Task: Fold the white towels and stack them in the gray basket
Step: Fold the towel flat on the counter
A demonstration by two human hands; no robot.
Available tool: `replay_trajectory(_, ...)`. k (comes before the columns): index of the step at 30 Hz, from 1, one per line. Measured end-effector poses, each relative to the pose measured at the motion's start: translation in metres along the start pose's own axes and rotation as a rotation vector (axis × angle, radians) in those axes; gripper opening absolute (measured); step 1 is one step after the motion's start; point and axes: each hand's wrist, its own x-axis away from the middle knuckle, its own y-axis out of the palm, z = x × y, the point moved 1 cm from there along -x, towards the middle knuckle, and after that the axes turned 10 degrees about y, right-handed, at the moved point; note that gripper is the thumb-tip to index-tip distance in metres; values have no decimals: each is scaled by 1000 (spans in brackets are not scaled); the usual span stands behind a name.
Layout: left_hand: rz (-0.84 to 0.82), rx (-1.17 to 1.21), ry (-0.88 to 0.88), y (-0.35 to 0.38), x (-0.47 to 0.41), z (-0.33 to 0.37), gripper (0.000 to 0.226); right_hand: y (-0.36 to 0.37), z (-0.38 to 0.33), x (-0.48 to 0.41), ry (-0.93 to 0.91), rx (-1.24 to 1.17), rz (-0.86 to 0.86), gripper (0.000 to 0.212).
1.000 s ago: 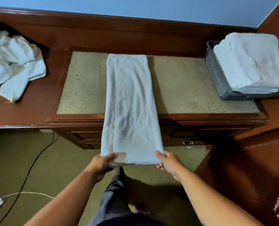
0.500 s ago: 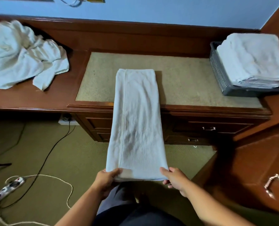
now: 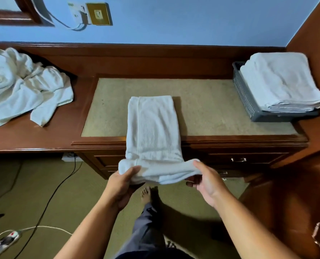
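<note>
- Head view: I see a long folded white towel (image 3: 153, 128) lying lengthwise on the tan top of the wooden desk (image 3: 211, 109). Its far end is flat on the tan panel and its near end hangs past the front edge.
- My left hand (image 3: 121, 186) pinches the near left corner, thumb on top and fingers curled under the cloth.
- My right hand (image 3: 206, 182) pinches the near right corner the same way, thumb above and fingertips tucked below.
- Between the two hands the near end is bunched into a thick roll, held in the air in front of the drawers.
- The gray basket (image 3: 245, 98) sits at the right end of the desk, well apart from the held towel. A stack of folded towels (image 3: 279, 81) rises above its rim.
- A heap of unfolded towels (image 3: 20, 86) lies crumpled on the lower shelf at the left.
- A power strip (image 3: 4, 240) and cables lie on the green floor at lower left, and a bare foot (image 3: 146, 195) shows below the towel.
</note>
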Motion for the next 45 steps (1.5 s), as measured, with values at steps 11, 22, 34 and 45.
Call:
replay_trajectory(11,54,-46,-3,81,-211,109,24,102,-187,-147,-28,-162,73,18)
replay_trajectory(22,58,-178,-246,126,-370,125,14,146,-242,-307,135,-102,263,29)
replay_trajectory(34,58,-1313,125,91,-456,107,80,146,-231,-378,-8,873,427,69)
replay_trajectory(45,-175,-390,12,112,-423,173,28,145,-267,-346,15,322,217,21)
